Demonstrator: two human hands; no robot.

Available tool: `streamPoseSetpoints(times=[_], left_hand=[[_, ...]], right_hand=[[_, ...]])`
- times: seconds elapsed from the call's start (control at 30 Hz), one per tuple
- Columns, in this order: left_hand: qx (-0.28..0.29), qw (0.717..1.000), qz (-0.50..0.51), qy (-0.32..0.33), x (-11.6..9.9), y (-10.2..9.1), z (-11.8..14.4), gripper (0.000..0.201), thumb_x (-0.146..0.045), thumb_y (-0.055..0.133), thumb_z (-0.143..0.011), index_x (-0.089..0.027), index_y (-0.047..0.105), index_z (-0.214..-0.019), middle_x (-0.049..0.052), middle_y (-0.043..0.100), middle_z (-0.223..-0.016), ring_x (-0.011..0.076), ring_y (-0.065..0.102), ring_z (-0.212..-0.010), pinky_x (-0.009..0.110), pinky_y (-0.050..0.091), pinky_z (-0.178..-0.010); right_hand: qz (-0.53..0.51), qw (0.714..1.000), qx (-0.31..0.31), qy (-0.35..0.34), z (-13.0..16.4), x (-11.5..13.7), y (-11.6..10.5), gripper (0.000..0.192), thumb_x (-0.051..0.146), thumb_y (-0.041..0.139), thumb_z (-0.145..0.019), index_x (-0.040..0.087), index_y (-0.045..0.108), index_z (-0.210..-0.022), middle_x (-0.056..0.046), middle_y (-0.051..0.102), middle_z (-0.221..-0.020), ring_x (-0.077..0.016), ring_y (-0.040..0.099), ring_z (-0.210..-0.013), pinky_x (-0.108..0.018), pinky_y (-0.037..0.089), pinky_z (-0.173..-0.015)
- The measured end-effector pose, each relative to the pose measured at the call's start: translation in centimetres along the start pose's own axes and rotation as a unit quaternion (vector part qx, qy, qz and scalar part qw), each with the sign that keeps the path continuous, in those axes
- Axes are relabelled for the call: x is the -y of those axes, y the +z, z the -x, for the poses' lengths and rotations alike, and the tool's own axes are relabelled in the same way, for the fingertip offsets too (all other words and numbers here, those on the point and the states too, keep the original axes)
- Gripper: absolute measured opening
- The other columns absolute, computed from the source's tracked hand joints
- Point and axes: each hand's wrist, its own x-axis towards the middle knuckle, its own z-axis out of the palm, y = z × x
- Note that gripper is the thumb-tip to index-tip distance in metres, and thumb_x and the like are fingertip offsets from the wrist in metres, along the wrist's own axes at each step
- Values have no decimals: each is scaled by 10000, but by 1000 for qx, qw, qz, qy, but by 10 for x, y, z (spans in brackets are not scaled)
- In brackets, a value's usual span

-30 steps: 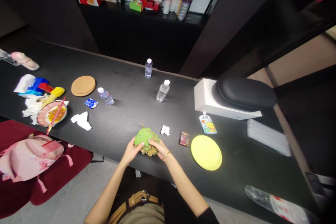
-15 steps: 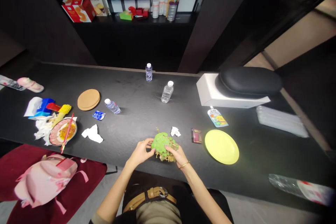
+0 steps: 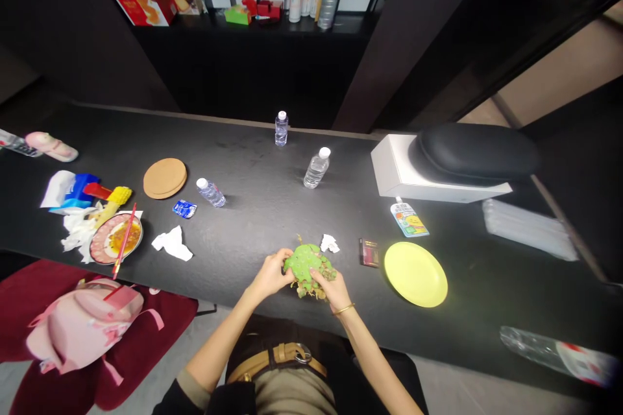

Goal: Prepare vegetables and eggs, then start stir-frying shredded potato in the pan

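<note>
Left hand and right hand: fingers gripping green clump. Excess pinching could shed brown fringe beneath fingers.

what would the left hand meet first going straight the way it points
Likely the bright green leafy clump with brownish lower edge, right by the left hand; exact depth is unclear.

A single head-worn camera looks forward and steeply down from above the near side of the table, close behind the left hand and right hand, its wide view reaching the shelf beyond the table.
</note>
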Motion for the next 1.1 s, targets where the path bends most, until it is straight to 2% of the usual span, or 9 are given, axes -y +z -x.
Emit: streamPoseSetpoints(times=[0.17, 0.33, 0.43, 0.53, 0.7, 0.87, 0.97, 1.03, 1.1], left_hand=[[-6, 986, 155, -56, 11, 8, -3, 300, -73, 543, -637, -148, 567, -927, 10, 662, -826, 117, 620, -755, 245, 497, -748], [50, 948, 294, -115, 18, 7, -5, 298, -150, 658, -629, -148, 599, -922, 29, 682, -815, 130, 637, -695, 264, 506, -693], [35, 937, 322, -132, 17, 6, -6, 338, -281, 700, -657, -146, 623, -957, 51, 697, -831, 149, 651, -739, 287, 504, -743], [-6, 945, 296, -141, 18, 9, -7, 340, -415, 700, -663, -130, 667, -844, 71, 711, -808, 176, 656, -754, 313, 508, -765], [-54, 949, 267, -157, 35, 28, -13, 395, -506, 688, -629, -135, 678, -766, 63, 704, -710, 193, 652, -676, 333, 524, -691], [-86, 941, 280, -172, 56, 54, -17, 358, -486, 649, -659, -137, 611, -723, 28, 649, -632, 153, 609, -603, 303, 502, -652], [-84, 945, 273, -162, 60, 65, -16, 320, -465, 605, -711, -148, 562, -732, 7, 614, -630, 136, 586, -596, 283, 485, -640], [-79, 955, 253, -136, 59, 69, -15, 302, -455, 577, -747, -155, 546, -757, 3, 606, -672, 132, 581, -634, 275, 476, -661], [-59, 962, 243, -110, 60, 71, -13, 299, -455, 560, -769, -157, 539, -778, -1, 600, -706, 129, 575, -670, 274, 468, -694]], right_hand=[[-30, 999, 10, 23, -1, -3, -4, 452, 445, 789, -528, 149, 685, -855, -101, 726, -910, -266, 669, -866, -416, 504, -859], [-100, 991, 55, 71, -1, -2, -7, 405, 418, 765, -584, 187, 680, -905, -72, 728, -901, -249, 679, -853, -395, 520, -841], [-124, 988, 48, 75, -2, -2, -7, 385, 405, 757, -591, 207, 672, -911, -65, 723, -927, -250, 675, -877, -397, 521, -849], [-119, 990, 40, 70, -6, -8, -8, 422, 425, 731, -616, 199, 647, -961, -78, 707, -994, -256, 661, -921, -414, 509, -866], [38, 997, -45, -40, -27, -27, -17, 571, 437, 716, -595, 193, 573, -1091, -92, 618, -1172, -251, 561, -1101, -433, 381, -1007], [176, 966, -94, -163, -39, -42, -26, 596, 470, 640, -643, 163, 529, -1141, -137, 532, -1232, -271, 468, -1173, -453, 331, -1015], [266, 930, -135, -217, -32, -41, -22, 427, 479, 623, -674, 182, 592, -979, -115, 580, -1047, -269, 510, -1038, -434, 380, -924], [284, 933, -80, -207, -26, -38, -14, 347, 478, 619, -694, 205, 581, -905, -38, 576, -792, -203, 548, -776, -349, 437, -758], [272, 946, -25, -175, -24, -37, -5, 323, 473, 625, -691, 222, 544, -877, 51, 467, -586, -139, 471, -556, -270, 407, -601]])
